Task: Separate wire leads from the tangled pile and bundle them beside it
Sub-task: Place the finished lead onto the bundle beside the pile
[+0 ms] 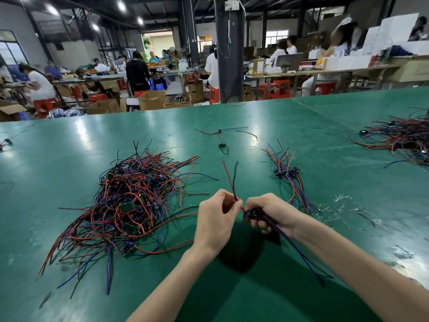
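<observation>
A tangled pile of red, black and blue wire leads (130, 201) with small circuit boards lies on the green table (69, 145), left of my hands. My left hand (217, 219) pinches a red and a black wire (232, 180) that stick up and away from me. My right hand (270, 213) grips a small dark module (254, 213) whose blue and black leads (299, 252) trail back over my forearm. A sorted bundle of leads (289, 175) lies to the right of my hands.
A single wired unit (221, 138) lies further back in the middle. Another big heap of wires (404, 138) sits at the far right. Clear plastic scraps (341, 201) litter the table on the right. People work at benches beyond the table's far edge.
</observation>
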### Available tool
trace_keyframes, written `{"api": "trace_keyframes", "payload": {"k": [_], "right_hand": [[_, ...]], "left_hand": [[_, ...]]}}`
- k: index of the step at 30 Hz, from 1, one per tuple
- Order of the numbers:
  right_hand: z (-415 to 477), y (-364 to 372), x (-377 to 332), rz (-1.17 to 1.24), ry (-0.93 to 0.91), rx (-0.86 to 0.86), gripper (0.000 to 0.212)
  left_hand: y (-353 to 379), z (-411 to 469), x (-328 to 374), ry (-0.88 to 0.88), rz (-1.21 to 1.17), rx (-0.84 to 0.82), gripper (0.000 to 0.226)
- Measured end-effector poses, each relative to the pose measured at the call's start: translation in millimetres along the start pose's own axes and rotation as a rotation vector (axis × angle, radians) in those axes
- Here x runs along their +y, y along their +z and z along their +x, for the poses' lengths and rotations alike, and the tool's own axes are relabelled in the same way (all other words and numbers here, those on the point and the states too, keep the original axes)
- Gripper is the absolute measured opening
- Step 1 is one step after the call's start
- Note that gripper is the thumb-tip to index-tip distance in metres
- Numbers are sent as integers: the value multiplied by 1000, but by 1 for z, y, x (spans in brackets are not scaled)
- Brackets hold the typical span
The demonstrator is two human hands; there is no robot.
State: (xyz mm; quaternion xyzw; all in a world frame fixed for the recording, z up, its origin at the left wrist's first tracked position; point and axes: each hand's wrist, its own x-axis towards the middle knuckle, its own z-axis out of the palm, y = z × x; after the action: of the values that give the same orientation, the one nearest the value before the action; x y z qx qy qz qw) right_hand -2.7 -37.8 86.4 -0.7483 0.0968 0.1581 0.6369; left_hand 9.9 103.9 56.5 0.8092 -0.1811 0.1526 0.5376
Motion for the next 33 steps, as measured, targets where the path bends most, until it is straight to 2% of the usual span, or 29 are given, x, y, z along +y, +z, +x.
{"api": "trace_keyframes", "payload": {"k": [2, 7, 11, 16, 20, 23, 25, 29, 33], "right_hand": [[-1, -1, -1, 41, 44, -42, 28], [-3, 0, -6, 113, 59, -184, 33], [-6, 2, -6, 32, -31, -135, 39], [-8, 7, -4, -70, -94, -65, 39], [-8, 10, -3, -94, -111, -10, 39], [-7, 11, -3, -83, -125, 9, 42], [-6, 10, -3, -38, -132, 16, 44], [-6, 5, -3, 34, -191, 1, 26], [-7, 1, -6, 46, -270, -31, 27]], "left_hand": [[-1, 2, 1, -53, -74, 13, 16], [-4, 7, 9, -331, -485, -2, 13], [-4, 7, 9, -410, -564, -41, 15], [-4, 7, 5, -344, -384, -1, 15], [-6, 6, 1, -74, -23, 33, 19], [-7, 6, 1, 15, 64, 77, 19], [-8, 9, 1, -74, -28, 71, 19], [-11, 12, 5, -322, -418, 8, 21], [-13, 14, 13, -562, -740, -24, 27]]}}
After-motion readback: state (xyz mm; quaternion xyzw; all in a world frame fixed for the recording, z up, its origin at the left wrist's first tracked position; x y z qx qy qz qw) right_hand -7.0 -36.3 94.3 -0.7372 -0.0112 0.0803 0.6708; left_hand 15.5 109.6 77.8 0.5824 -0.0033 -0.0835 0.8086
